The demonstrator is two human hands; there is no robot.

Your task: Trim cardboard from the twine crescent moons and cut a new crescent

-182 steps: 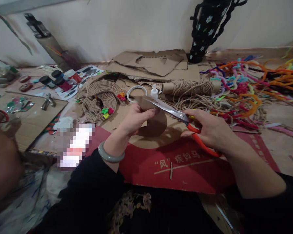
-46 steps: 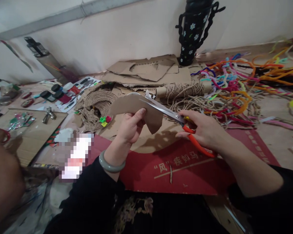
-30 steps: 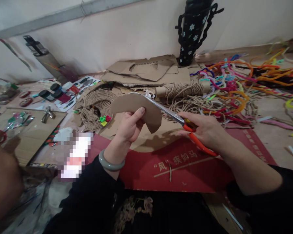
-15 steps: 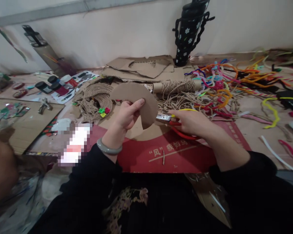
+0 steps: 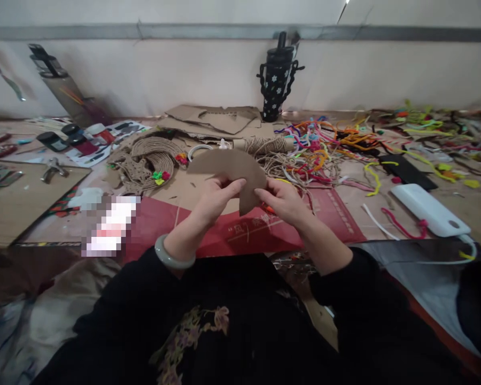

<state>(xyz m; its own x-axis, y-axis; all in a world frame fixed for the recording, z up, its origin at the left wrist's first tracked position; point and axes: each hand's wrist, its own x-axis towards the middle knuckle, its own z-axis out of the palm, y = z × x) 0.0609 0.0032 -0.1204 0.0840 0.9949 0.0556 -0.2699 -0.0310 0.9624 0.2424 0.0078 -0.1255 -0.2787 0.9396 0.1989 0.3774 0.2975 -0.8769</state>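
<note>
A curved, crescent-like piece of brown cardboard (image 5: 228, 162) is held up over the work surface. My left hand (image 5: 213, 200) pinches its inner edge, the thumb lying on the face. At the right end, my right hand (image 5: 286, 202) grips the outer edge between thumb and fingers. Just under the right fingers shows a small red-orange part (image 5: 268, 208), possibly a scissors handle; the remainder is hidden. Behind the piece, to the left, lies a coiled jute-cord work (image 5: 156, 155) with small green, yellow and pink flowers.
A red printed board (image 5: 208, 240) lies below my hands. Behind are a jute roll (image 5: 268, 144), tangled pipe cleaners (image 5: 324, 139) and a black flowered tumbler (image 5: 278, 80). Paint jars (image 5: 80, 140) stand left; a white device (image 5: 428, 209) with a cable lies right.
My right hand has let go of the scissors and moved left onto the cardboard's right edge. My left hand keeps its hold. The camera view has shifted.
</note>
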